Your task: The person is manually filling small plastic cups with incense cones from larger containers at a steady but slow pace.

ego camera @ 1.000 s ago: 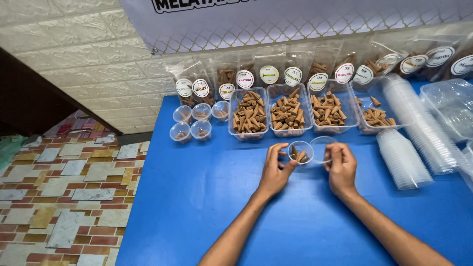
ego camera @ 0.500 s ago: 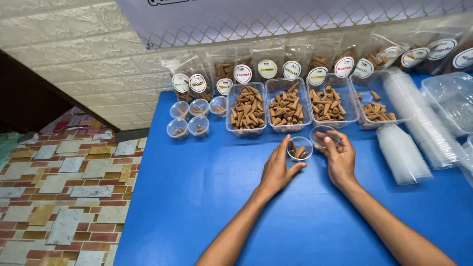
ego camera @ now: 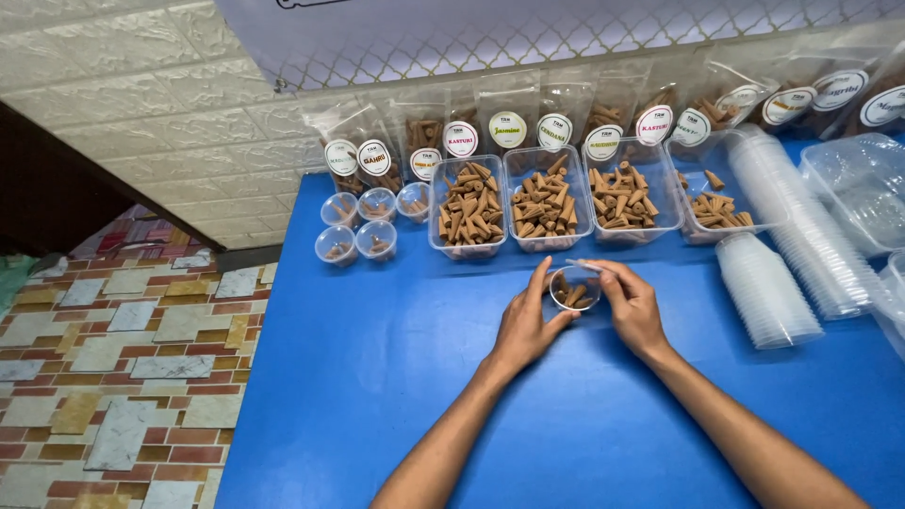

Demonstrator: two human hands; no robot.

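A small clear cup [ego camera: 573, 290] holding a few brown incense cones is cradled by the left hand [ego camera: 524, 325] on the blue bench [ego camera: 377, 396], fingers curled round its side. A thin clear lid [ego camera: 586, 267], as far as can be told, is pinched over its rim by the right hand [ego camera: 633, 306]; closure is not yet made. Five filled cups [ego camera: 356, 241] are set aside already, beside open trays of cones [ego camera: 468, 215]. A tiled floor [ego camera: 123, 377] and pale wall are seen.
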